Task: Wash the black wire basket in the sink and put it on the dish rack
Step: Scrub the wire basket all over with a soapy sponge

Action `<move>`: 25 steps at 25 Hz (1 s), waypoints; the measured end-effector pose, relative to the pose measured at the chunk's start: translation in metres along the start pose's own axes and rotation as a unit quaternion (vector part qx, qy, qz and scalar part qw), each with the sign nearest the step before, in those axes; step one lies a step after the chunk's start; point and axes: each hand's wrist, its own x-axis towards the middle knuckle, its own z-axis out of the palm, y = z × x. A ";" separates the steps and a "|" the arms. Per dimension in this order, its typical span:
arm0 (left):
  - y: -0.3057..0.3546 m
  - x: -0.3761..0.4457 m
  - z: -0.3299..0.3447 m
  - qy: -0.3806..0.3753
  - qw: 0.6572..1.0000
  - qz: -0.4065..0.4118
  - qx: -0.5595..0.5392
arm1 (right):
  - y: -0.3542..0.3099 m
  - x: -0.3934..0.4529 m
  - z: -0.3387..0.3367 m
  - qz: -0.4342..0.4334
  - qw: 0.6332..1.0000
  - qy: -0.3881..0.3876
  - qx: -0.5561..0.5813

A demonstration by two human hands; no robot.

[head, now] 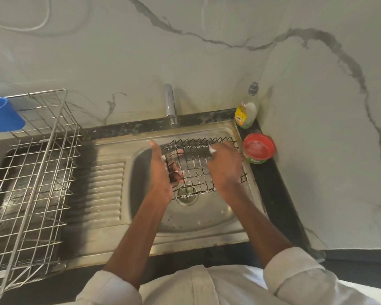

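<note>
The black wire basket (194, 166) is held tilted over the steel sink (207, 219), above the drain. My left hand (161, 172) grips its left side, fingers hooked through the wires, with soap foam on them. My right hand (226, 166) lies on the basket's right side, holding something small and white with foam at the fingertips; I cannot tell what it is. The metal dish rack (31, 172) stands at the left on the counter.
A chrome tap (171, 106) rises behind the sink with no water running. A dish soap bottle (248, 108) and a red tub of soap (259, 149) sit at the back right corner. A blue cup (2, 114) hangs on the rack. The ribbed drainboard (106, 190) lies between sink and rack.
</note>
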 end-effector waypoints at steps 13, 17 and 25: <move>-0.009 -0.002 -0.019 -0.031 0.999 0.011 -0.012 | 0.048 0.006 0.002 0.041 0.999 0.011 0.028; -0.009 -0.008 -0.009 -0.030 0.999 0.023 0.003 | 0.000 -0.019 0.004 -0.050 0.998 0.000 0.040; -0.011 -0.006 -0.013 -0.029 0.999 0.024 0.009 | -0.051 -0.037 0.024 -0.249 0.959 0.031 0.132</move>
